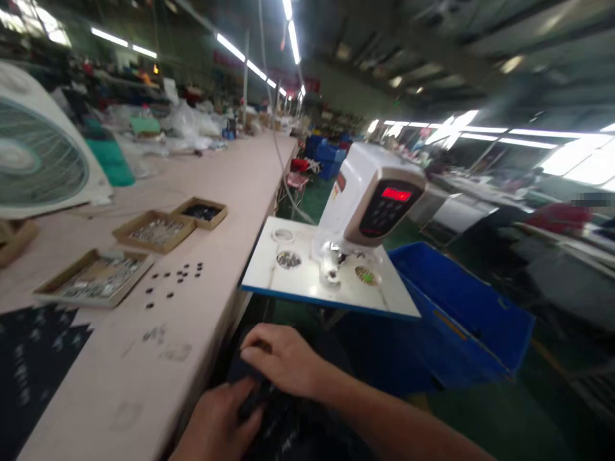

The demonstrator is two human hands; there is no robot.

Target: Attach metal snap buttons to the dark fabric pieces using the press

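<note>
Low at the front, my left hand [218,416] is closed, with a fold of dark fabric [250,398] pinched between thumb and fingers. My right hand [283,358] lies just above and beyond it, its fingers curled onto the same fabric. The cloth hangs down over my lap and is too dark to make out as a garment. Beyond my hands stands a white snap-fastening machine [355,192] with a red lit display, on a white plate [307,282] with inset cups of small metal parts. Neither hand touches the machine.
Left, a long table [230,186] carries a cardboard tray of metal parts [96,282], another tray [156,232], a small box of dark pieces [199,211], loose black caps [182,274], dark cloth [33,358] and a fan [38,141]. A blue bin [461,320] stands right.
</note>
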